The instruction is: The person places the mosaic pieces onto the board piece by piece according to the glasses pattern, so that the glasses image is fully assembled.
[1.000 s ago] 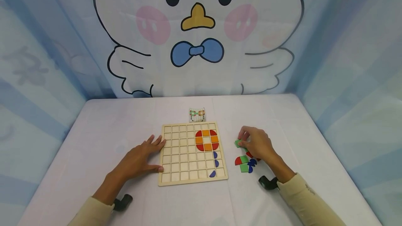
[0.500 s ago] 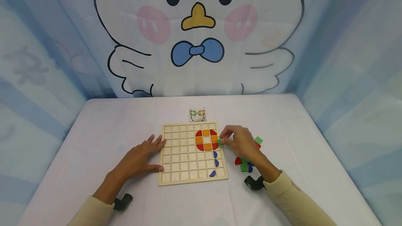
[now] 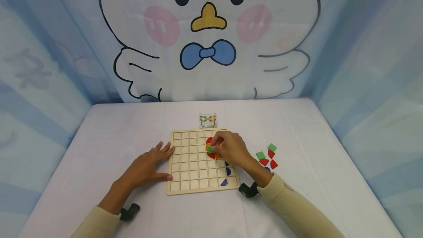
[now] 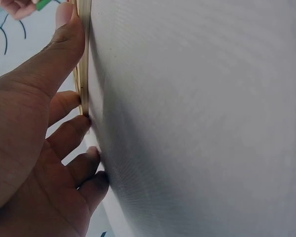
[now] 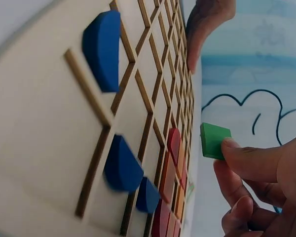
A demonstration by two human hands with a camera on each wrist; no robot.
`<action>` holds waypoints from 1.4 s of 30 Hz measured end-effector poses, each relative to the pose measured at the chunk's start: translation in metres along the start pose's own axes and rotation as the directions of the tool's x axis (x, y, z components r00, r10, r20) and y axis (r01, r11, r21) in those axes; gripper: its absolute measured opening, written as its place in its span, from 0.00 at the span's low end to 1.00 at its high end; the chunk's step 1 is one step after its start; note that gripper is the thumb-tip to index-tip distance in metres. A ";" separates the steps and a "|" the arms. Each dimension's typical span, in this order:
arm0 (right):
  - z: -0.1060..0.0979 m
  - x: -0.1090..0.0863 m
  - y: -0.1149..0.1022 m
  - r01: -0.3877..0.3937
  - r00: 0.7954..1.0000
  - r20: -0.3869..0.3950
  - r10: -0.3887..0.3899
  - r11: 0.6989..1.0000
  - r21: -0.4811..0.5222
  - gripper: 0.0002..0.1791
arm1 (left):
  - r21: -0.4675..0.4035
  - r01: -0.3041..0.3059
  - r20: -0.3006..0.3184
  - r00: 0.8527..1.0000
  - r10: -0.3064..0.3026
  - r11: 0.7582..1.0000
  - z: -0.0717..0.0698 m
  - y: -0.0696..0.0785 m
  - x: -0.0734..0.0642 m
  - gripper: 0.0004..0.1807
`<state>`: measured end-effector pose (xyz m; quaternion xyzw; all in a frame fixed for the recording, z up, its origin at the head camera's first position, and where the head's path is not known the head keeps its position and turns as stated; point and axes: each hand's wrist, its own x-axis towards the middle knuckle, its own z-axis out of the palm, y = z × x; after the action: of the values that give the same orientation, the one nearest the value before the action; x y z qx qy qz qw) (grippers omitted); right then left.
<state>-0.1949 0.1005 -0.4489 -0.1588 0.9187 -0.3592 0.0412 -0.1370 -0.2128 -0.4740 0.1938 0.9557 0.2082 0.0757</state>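
My right hand [image 3: 232,149] pinches a green square tile [image 5: 214,140] between thumb and fingers, held above the wooden grid board [image 3: 190,193]. In the head view the tile overlaps the left side of a ring of red and orange pieces set in the cells. My left hand [image 3: 145,168] rests at the board's left edge, its thumb and fingers spread along the frame. Three blue half-round pieces, one of them a blue piece [image 3: 228,171], lie in cells down the board's right side. The left wrist view shows the left thumb [image 4: 64,39] against the board's edge.
Right of the board lie loose pieces: green squares [image 3: 272,147], red quarter-rounds [image 3: 274,164] and a blue piece partly behind the right forearm. A small pattern card [image 3: 208,120] sits behind the board. A cartoon curtain [image 3: 208,83] hangs past the table.
My right hand has taken a green tile from the loose pieces and carried it left to over the ring on the board. The left hand has stayed at the board's edge.
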 end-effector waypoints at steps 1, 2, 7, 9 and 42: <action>0.002 0.002 -0.002 0.004 1.000 0.005 -0.004 1.000 -0.005 0.08 | 0.000 -0.001 0.000 1.000 0.001 1.000 0.000 0.000 0.000 0.56; 0.004 0.004 -0.003 0.009 1.000 0.010 -0.009 1.000 -0.012 0.08 | -0.001 -0.001 0.000 1.000 0.001 1.000 0.000 0.000 0.000 0.56; 0.012 0.015 -0.010 0.019 0.999 0.027 -0.018 0.999 -0.033 0.08 | 0.001 -0.001 0.003 1.000 0.001 1.000 -0.001 0.000 0.001 0.56; 0.016 0.019 -0.012 0.023 0.999 0.026 -0.022 0.999 -0.044 0.08 | 0.000 0.004 0.005 1.000 -0.004 1.000 -0.002 0.000 0.002 0.56; 0.015 0.013 -0.006 0.043 0.999 0.020 -0.041 0.993 -0.106 0.06 | 0.013 0.026 0.004 1.000 -0.026 1.000 0.005 0.000 0.002 0.58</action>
<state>-0.2025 0.0825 -0.4554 -0.1831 0.9327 -0.3091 0.0335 -0.1379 -0.2101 -0.4785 0.1824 0.9593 0.2005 0.0791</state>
